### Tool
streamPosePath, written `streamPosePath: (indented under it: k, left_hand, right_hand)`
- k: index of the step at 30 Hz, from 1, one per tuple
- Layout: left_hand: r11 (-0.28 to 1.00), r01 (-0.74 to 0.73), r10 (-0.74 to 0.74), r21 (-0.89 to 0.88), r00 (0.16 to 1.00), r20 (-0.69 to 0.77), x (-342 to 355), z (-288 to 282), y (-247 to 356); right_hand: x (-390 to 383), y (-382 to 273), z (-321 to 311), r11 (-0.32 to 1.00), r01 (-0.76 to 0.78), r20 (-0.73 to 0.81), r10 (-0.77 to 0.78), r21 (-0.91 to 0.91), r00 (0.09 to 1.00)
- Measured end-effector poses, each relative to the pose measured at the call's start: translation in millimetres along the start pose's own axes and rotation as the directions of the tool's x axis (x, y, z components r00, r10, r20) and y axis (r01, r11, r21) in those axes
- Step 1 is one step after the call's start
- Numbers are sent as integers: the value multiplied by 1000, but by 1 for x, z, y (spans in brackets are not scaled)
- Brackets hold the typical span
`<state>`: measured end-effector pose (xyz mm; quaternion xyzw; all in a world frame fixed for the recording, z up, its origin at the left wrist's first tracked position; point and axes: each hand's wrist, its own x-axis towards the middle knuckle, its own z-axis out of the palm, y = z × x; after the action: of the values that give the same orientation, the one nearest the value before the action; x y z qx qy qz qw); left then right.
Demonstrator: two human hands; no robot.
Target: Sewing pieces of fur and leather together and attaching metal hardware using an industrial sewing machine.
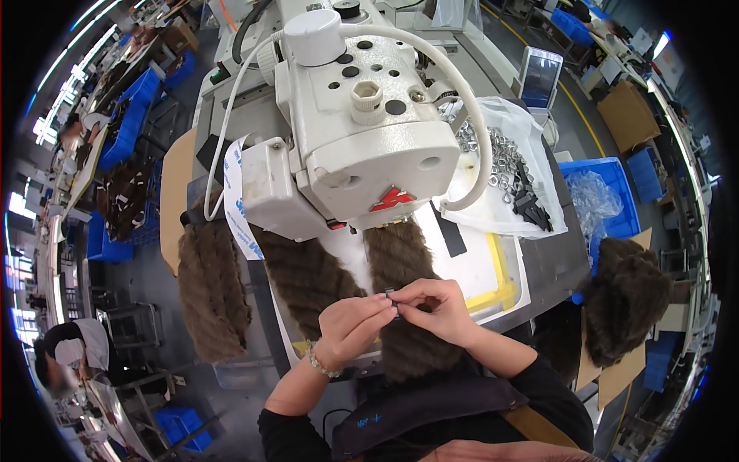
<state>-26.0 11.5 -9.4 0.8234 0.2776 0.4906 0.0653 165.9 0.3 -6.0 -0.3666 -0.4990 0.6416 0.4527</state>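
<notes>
Both my hands meet in front of the sewing machine (369,146). My left hand (354,327), with a beaded bracelet at the wrist, pinches a small dark piece (391,297) from the left. From the right, the thumb and forefinger of my right hand (439,308) close on the same piece. Fingers cover most of it, so its exact kind is hidden. Beneath the hands a strip of brown fur (400,254) runs from under the machine head toward my lap. Another brown fur strip (308,281) lies to its left on the white work surface (462,266).
At the right on the table is a clear plastic bag (539,138) with metal rings and black tabs (531,204). A fur piece (212,292) hangs at the left edge. More fur (625,300) sits on cardboard at right, near a blue bin (625,196). A screen (540,77) stands behind.
</notes>
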Motion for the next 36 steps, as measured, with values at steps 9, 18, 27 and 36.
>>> streamPosePath:
  k: [9, 18, 27, 36]
  left_hand:
    - [989, 64, -69, -131, 997, -39, -4, 3, 4]
    - [991, 29, -40, -128, 996, -82, -1, 6, 1]
    - [947, 249, -238, -203, 968, 76, 15, 2, 3]
    - [991, 118, -115, -63, 993, 39, 6, 3, 0]
  right_hand:
    - [1, -15, 4, 735, 388, 74, -421, -556, 904]
    - [3, -16, 2, 732, 426, 88, -453, -532, 887]
    - [0, -14, 1, 799, 406, 36, -437, -443, 899]
    - [0, -14, -1, 996, 85, -41, -85, -15, 996]
